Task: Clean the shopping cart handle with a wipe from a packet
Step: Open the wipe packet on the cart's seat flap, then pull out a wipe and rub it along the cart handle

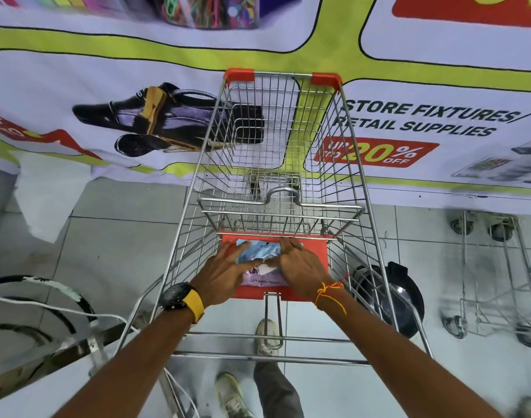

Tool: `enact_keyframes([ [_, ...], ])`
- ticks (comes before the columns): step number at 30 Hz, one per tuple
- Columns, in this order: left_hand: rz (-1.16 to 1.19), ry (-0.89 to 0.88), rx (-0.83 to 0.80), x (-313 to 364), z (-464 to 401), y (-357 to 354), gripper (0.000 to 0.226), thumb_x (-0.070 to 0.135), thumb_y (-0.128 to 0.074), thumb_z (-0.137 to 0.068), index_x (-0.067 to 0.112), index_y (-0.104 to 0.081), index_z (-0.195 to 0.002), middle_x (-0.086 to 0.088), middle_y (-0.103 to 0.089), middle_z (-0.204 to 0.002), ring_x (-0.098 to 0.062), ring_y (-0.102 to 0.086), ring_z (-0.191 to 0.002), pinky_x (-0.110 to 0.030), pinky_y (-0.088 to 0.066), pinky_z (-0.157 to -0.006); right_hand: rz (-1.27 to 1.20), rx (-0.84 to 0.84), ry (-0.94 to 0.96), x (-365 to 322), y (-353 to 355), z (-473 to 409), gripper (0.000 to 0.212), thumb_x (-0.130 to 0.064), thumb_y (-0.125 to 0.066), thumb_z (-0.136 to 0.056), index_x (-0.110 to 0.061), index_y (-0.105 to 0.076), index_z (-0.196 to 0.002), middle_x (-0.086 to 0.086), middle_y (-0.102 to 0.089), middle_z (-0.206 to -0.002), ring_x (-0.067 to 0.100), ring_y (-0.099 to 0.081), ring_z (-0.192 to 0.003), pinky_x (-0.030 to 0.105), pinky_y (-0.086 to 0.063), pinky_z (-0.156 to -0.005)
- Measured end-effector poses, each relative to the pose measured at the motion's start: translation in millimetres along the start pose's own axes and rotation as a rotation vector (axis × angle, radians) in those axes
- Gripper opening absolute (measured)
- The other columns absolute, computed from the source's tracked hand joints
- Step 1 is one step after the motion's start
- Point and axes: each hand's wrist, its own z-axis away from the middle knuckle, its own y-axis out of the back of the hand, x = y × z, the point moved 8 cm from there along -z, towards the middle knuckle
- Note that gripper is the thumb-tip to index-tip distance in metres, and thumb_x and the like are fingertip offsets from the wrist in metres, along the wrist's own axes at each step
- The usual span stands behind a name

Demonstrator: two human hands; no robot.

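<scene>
Centrally, lower frame: wipe packet (259, 262) lies on the cart's (353, 176) orange seat flap (317, 250). Left hand (225, 271) rests spread on the packet's left edge. Right hand (299, 263) pinches the blue flap; white wipe (265, 269) shows beneath.

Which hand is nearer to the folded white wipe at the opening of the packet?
Right, narrowly. The right hand has its thumb at the white wipe, seemingly touching it. The left hand lies just left of it, fingers on the packet.
</scene>
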Motion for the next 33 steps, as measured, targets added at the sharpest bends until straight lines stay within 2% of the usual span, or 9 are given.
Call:
enact_keyframes([
  [2,-0.029,0.016,-0.002,1.1,1.0,1.1,0.053,0.023,-0.048,-0.096,0.039,-0.040,-0.146,-0.004,-0.023,-0.164,-0.037,-0.017,-0.148,-0.053,-0.049,-0.103,0.003,0.018,0.006,0.8,5.7,3.1,0.038,-0.023,-0.062,-0.096,-0.031,-0.063,-0.133,0.012,-0.047,-0.131,0.033,-0.046,-0.126,0.049,-0.052,-0.101],
  [5,-0.054,0.025,-0.003,2.3,1.3,3.4,0.054,0.028,-0.049,-0.094,0.038,-0.042,-0.146,-0.005,-0.026,-0.163,-0.039,-0.020,-0.147,-0.054,-0.048,-0.103,-0.052,0.092,-0.031,7.4,23.6,11.8,0.037,-0.028,-0.073,-0.091,-0.023,-0.068,-0.127,0.010,-0.051,-0.123,0.031,-0.053,-0.117,0.045,-0.054,-0.093],
  [11,-0.082,0.074,-0.014,2.1,1.5,2.6,0.055,0.034,-0.049,-0.092,0.040,-0.040,-0.146,-0.006,-0.023,-0.164,-0.039,-0.019,-0.148,-0.053,-0.048,-0.104,-0.276,0.266,-0.111,19.3,74.4,45.9,0.036,0.005,-0.062,-0.083,-0.016,-0.077,-0.107,0.007,-0.062,-0.101,0.029,-0.064,-0.095,0.035,-0.051,-0.082],
  [16,-0.072,0.140,-0.071,3.4,-1.0,1.8,0.055,0.044,-0.050,-0.092,0.039,-0.040,-0.147,-0.005,-0.019,-0.166,-0.036,-0.014,-0.151,-0.053,-0.038,-0.113,-0.518,0.402,-0.174,22.1,110.4,76.9,0.013,-0.013,-0.067,-0.093,-0.011,-0.079,-0.088,0.003,-0.067,-0.085,0.021,-0.063,-0.080,0.031,-0.045,-0.073],
  [21,0.279,0.102,0.070,14.3,3.8,25.4,0.042,0.019,-0.060,-0.091,0.020,-0.062,-0.133,-0.011,-0.044,-0.154,-0.027,-0.036,-0.145,-0.038,-0.032,-0.118,-0.764,0.464,-0.267,15.7,123.3,99.3,0.022,-0.020,-0.066,-0.097,-0.018,-0.074,-0.077,0.009,-0.072,-0.078,0.028,-0.066,-0.074,0.041,-0.052,-0.071],
  [23,0.423,0.082,0.151,19.4,14.2,38.0,0.037,0.002,-0.060,-0.088,0.013,-0.068,-0.123,-0.013,-0.057,-0.141,-0.027,-0.049,-0.135,-0.032,-0.036,-0.114,-0.912,0.435,-0.291,9.7,120.2,103.9,0.023,-0.015,-0.066,-0.097,-0.010,-0.075,-0.077,0.023,-0.074,-0.081,0.041,-0.068,-0.075,0.052,-0.057,-0.075],
  [25,0.563,0.067,0.222,25.7,26.8,50.7,0.033,-0.003,-0.056,-0.091,0.011,-0.070,-0.117,-0.010,-0.065,-0.130,-0.026,-0.058,-0.125,-0.029,-0.042,-0.106,-1.077,0.428,-0.314,2.7,115.6,110.3,0.020,-0.007,-0.067,-0.095,-0.005,-0.076,-0.078,0.030,-0.073,-0.086,0.035,-0.068,-0.073,0.056,-0.059,-0.076],
  [29,0.971,0.057,0.227,46.7,61.6,71.3,0.026,0.016,-0.049,-0.102,0.020,-0.066,-0.121,0.004,-0.068,-0.124,-0.009,-0.062,-0.114,-0.019,-0.048,-0.093,-1.319,0.452,-0.365,-16.8,102.4,128.2,0.016,0.000,-0.068,-0.092,-0.004,-0.075,-0.078,0.016,-0.073,-0.077,0.019,-0.066,-0.068,0.027,-0.057,-0.062],
  [33,1.129,-0.006,0.285,73.7,105.0,94.6,0.021,0.026,-0.055,-0.099,0.023,-0.065,-0.117,-0.003,-0.069,-0.125,-0.019,-0.064,-0.116,-0.037,-0.052,-0.098,-1.472,0.511,-0.406,-38.8,94.4,148.1,0.004,0.003,-0.072,-0.087,0.007,-0.072,-0.085,0.015,-0.070,-0.072,0.018,-0.063,-0.059,0.022,-0.054,-0.053],
])
